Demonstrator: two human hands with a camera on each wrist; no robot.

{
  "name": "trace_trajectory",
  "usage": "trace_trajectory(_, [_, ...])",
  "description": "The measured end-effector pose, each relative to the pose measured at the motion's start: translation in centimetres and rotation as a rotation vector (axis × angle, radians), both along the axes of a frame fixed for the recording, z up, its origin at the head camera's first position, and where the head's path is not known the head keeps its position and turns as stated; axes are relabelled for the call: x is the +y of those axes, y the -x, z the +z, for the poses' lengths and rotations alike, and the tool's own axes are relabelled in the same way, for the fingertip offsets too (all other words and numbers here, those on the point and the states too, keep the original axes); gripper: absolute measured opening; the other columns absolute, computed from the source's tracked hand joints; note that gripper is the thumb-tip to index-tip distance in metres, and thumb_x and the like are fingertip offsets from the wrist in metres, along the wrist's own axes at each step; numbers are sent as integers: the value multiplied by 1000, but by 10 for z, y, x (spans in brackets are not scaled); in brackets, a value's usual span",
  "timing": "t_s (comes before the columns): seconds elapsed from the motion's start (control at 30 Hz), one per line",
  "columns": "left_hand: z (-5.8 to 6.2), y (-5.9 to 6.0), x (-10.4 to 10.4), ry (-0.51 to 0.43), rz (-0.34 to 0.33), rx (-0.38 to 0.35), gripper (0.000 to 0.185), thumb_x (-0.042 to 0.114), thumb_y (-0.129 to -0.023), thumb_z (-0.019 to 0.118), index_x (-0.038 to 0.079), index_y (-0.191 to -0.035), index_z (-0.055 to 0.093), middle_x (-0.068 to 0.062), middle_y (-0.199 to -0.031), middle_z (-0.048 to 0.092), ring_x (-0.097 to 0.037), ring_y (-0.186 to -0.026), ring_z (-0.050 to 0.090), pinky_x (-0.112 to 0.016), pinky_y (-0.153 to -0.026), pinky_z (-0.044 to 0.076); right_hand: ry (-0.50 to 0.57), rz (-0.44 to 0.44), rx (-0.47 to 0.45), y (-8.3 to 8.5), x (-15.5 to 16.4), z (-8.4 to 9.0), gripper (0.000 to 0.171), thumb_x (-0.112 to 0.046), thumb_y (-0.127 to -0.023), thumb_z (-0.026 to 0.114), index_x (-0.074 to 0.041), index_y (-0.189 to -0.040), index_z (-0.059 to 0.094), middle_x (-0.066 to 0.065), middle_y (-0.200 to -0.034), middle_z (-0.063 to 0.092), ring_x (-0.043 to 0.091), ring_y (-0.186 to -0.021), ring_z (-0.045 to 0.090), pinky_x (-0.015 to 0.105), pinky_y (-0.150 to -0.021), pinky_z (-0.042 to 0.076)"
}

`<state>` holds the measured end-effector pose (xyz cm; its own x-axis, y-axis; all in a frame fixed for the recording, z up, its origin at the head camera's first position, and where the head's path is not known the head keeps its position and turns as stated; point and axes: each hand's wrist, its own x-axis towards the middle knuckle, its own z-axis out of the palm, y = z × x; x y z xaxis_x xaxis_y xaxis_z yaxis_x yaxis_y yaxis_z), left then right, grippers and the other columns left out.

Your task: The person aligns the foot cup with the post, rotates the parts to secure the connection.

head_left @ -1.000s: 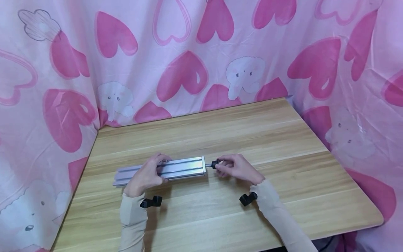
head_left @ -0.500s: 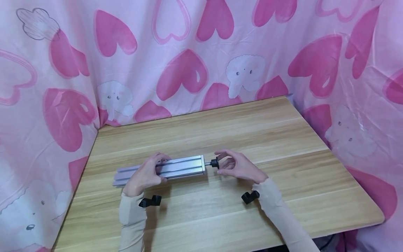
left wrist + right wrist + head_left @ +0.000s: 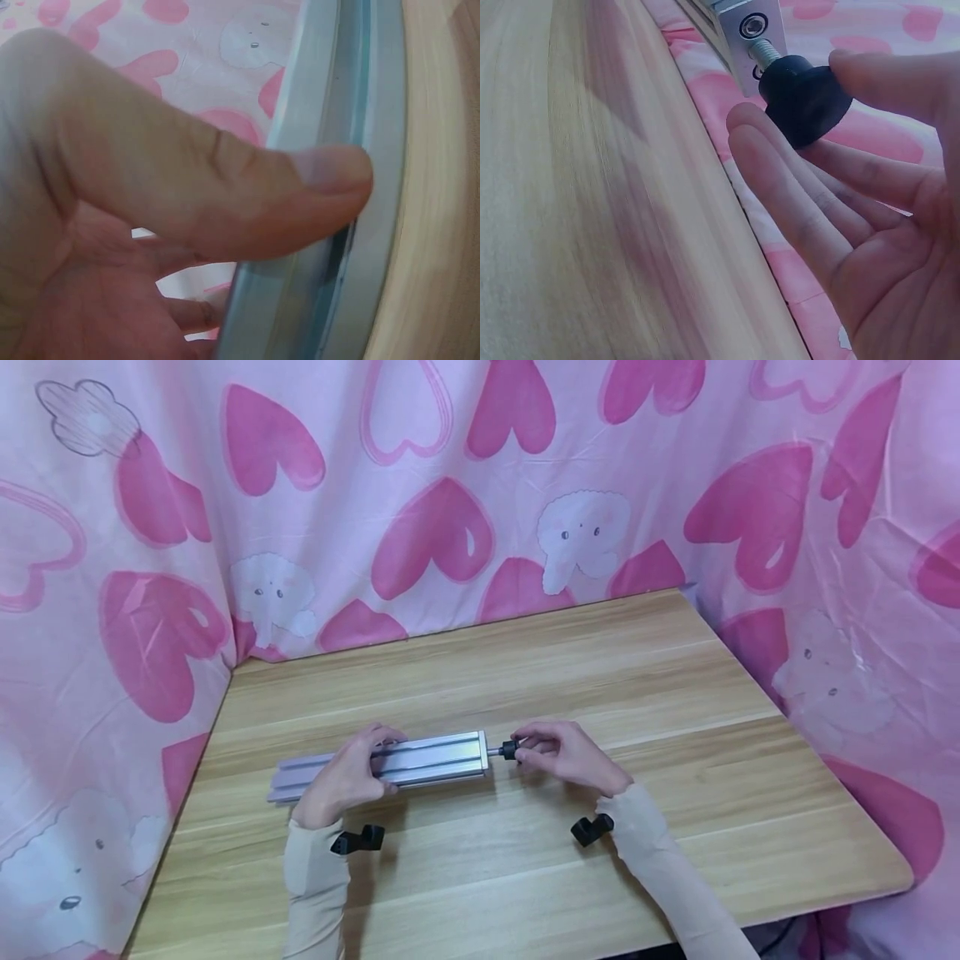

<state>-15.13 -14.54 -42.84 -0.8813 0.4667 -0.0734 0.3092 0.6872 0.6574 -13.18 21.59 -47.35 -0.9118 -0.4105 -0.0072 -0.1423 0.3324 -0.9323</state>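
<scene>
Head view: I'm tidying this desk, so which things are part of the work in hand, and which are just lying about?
In use:
metal bar, gripped by the left hand
black knob on a threaded rod at the bar's end, pinched by the right hand

Lying about:
wooden table
pink heart cloth

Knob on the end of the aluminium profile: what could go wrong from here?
1. The black knob is held only at the fingertips of the right hand; with thread still showing on its screw, it could slip or cross-thread.
2. The aluminium profile lies loose on the table, steadied only by the left hand; twisting may roll or slide it.
</scene>
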Motion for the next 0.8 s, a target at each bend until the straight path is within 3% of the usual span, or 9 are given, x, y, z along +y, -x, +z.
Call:
trace_trajectory(0.27, [-2,1,1,8,-7,6,65,-3,-64,79,8,-126,63,-8,-119,61,-28,-107,55,-52,-95,48,58,15,-160,0,-5,-3,40,-31,-102,59,4,-117,69,22,-94,75,34,-79,75,39,-71,61])
trace_trajectory(0.53, [-3,0,1,2,-7,27,64,-4,-63,80,9,-124,65,-7,-116,62,-27,-105,55,-50,-94,48,29,-3,-215,1,-8,-4,58,-46,-104,50,8,-101,71,16,-84,76,29,-72,75,39,-66,61])
trace_trajectory(0.7, [-2,-1,1,-6,-3,17,65,-4,-62,80,10,-124,65,-7,-116,62,-27,-105,56,-50,-94,48,24,4,-262,0,-7,-4,68,-51,-105,42,11,-99,70,17,-84,76,29,-72,75,40,-67,61])
trace_trajectory(0.8, [-2,-1,1,-9,-9,19,65,-4,-62,80,9,-124,64,-7,-116,62,-27,-105,56,-50,-94,48,3,15,-248,-2,-5,-3,63,-49,-105,45,9,-111,67,19,-91,75,29,-77,75,38,-71,61])
